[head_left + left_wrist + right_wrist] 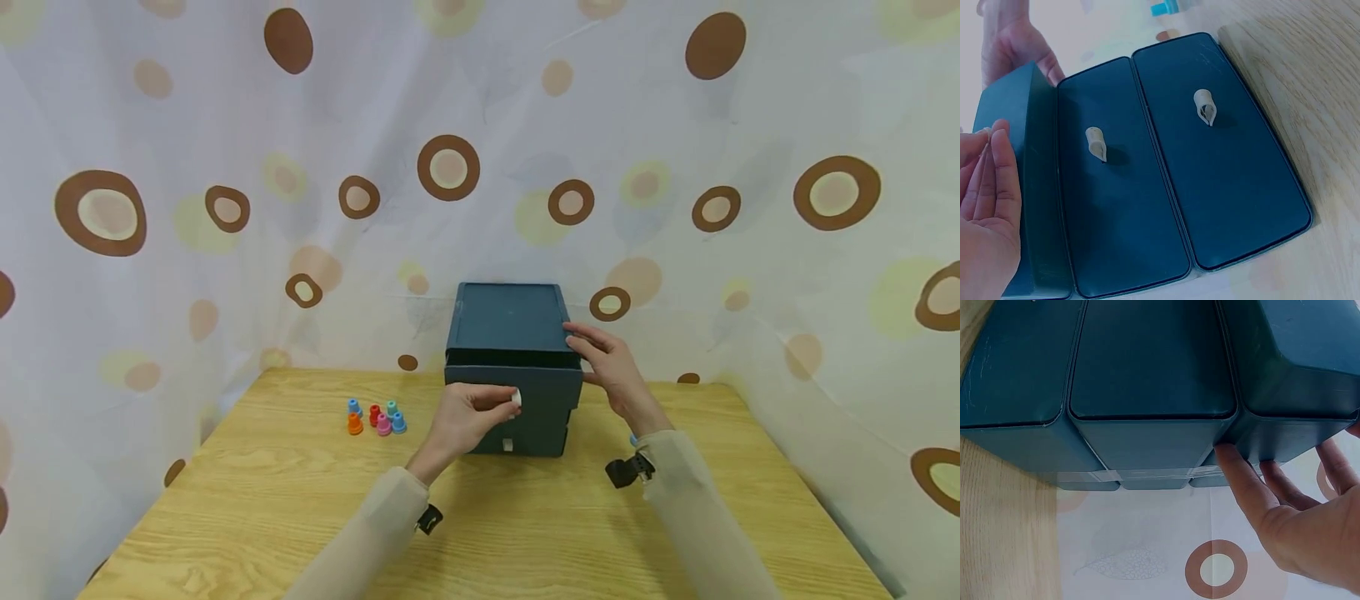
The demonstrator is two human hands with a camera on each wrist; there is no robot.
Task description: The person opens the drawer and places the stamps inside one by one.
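A dark teal drawer cabinet (512,315) stands at the back of the table. My left hand (472,414) pinches the white pull tab (517,397) of its top drawer (465,377), which sticks out a little, with a dark gap above its front. In the left wrist view the two lower drawers (1104,212) are flush, each bearing a white loop tab (1205,106). My right hand (611,367) rests on the cabinet's right side, fingers spread along the wall and top edge. The right wrist view shows those fingers (1244,478) touching the side.
Several small colored plastic pegs, among them an orange one (355,423) and a pink one (384,425), stand left of the cabinet. A blue piece (633,439) is partly hidden behind my right wrist. A patterned cloth (337,125) hangs behind the wooden table (315,500).
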